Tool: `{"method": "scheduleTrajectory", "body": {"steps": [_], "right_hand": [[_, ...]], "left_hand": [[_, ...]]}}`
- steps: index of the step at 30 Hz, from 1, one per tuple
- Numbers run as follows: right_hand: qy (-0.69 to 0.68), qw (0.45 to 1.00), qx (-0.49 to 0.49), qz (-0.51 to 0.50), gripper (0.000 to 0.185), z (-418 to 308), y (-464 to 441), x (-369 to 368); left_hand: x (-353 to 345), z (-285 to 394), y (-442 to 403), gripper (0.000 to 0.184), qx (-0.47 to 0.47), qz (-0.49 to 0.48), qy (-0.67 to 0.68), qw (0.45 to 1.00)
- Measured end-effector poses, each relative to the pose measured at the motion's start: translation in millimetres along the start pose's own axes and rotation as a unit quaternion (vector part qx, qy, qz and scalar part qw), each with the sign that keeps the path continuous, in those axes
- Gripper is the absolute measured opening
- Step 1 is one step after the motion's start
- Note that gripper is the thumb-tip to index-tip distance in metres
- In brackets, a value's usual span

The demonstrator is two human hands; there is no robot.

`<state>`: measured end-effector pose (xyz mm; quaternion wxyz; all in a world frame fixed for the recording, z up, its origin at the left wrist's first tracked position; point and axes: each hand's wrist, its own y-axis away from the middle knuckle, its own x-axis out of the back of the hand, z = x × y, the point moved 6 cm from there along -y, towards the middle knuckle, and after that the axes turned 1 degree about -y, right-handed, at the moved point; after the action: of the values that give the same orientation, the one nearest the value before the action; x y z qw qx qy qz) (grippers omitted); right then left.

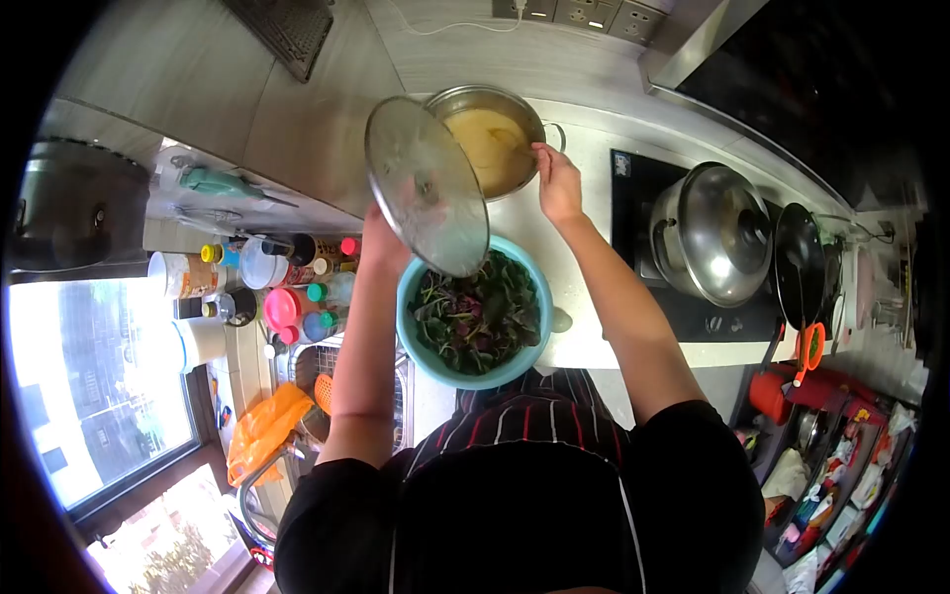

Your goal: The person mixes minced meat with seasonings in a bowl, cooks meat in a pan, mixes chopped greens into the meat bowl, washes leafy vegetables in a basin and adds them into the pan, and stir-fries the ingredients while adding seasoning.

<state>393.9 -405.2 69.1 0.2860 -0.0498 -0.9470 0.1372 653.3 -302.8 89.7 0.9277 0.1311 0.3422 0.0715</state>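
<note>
My left hand (387, 238) is closed on a glass lid (426, 188) with a metal rim, tilted up beside the pot. The lid hides most of its fingers. Behind the lid, a steel pot (539, 119) contains a pale yellowish liquid (485, 139). My right hand (560, 181) is at the pot's right rim with its fingers pinched together; what they grip is too small to make out. Below the pot, nearer my body, a light blue basin (406, 327) is full of dark green and purple leafy vegetables (475, 317).
On the right, a large lidded steel pot (712, 233) stands on the black cooktop (633, 188), with a dark pan (800, 262) beyond it. Several jars and bottles (282, 307) crowd the left side near the sink. An orange bag (267, 431) lies there too.
</note>
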Motion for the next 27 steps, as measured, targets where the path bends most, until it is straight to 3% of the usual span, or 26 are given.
{"method": "scheduleTrajectory", "body": {"steps": [2, 6, 9, 13, 16, 18, 20, 22, 24, 27], "right_hand": [[-0.014, 0.999, 0.037, 0.02, 0.032, 3.1, -1.7, 3.7], [-0.182, 0.971, -0.155, 0.017, 0.032, 21.5, -3.5, 9.5], [-0.29, 0.936, -0.195, 0.036, 0.032, 29.9, -6.9, 12.6], [-0.343, 0.923, -0.17, 0.033, 0.03, 13.8, -9.4, 23.0], [-0.315, 0.94, -0.133, 0.019, 0.032, -19.1, -15.3, 43.9], [-0.303, 0.946, -0.113, 0.014, 0.032, -37.4, -19.7, 57.8], [-0.326, 0.939, -0.108, 0.012, 0.031, -51.5, -23.9, 69.2], [-0.328, 0.94, -0.092, 0.007, 0.031, -62.3, -27.4, 82.5], [-0.317, 0.945, -0.081, 0.013, 0.031, -78.8, -28.3, 99.2], [-0.327, 0.943, -0.061, 0.014, 0.032, -90.9, -26.7, 124.0]], "left_hand": [[15.3, -15.6, 13.8, 0.037, 0.014, -0.014, 0.067, 0.998], [28.1, -31.9, 41.2, 0.042, 0.043, -0.001, 0.112, 0.993], [32.1, -40.0, 46.7, 0.044, 0.048, 0.019, 0.13, 0.99], [36.0, -64.2, 34.1, 0.045, 0.016, 0.001, 0.155, 0.988], [35.7, -84.5, 17.2, 0.045, -0.015, 0.005, 0.1, 0.995], [34.7, -89.2, -1.8, 0.044, -0.078, 0.005, -0.161, 0.984], [22.2, -94.7, -21.5, 0.043, -0.131, -0.012, -0.17, 0.977], [3.1, -98.2, -40.9, 0.041, -0.146, -0.056, 0.049, 0.986], [-10.3, -98.3, -64.8, 0.04, -0.103, -0.12, 0.218, 0.963], [-34.0, -91.7, -101.5, 0.041, -0.056, -0.122, 0.254, 0.958]]}}
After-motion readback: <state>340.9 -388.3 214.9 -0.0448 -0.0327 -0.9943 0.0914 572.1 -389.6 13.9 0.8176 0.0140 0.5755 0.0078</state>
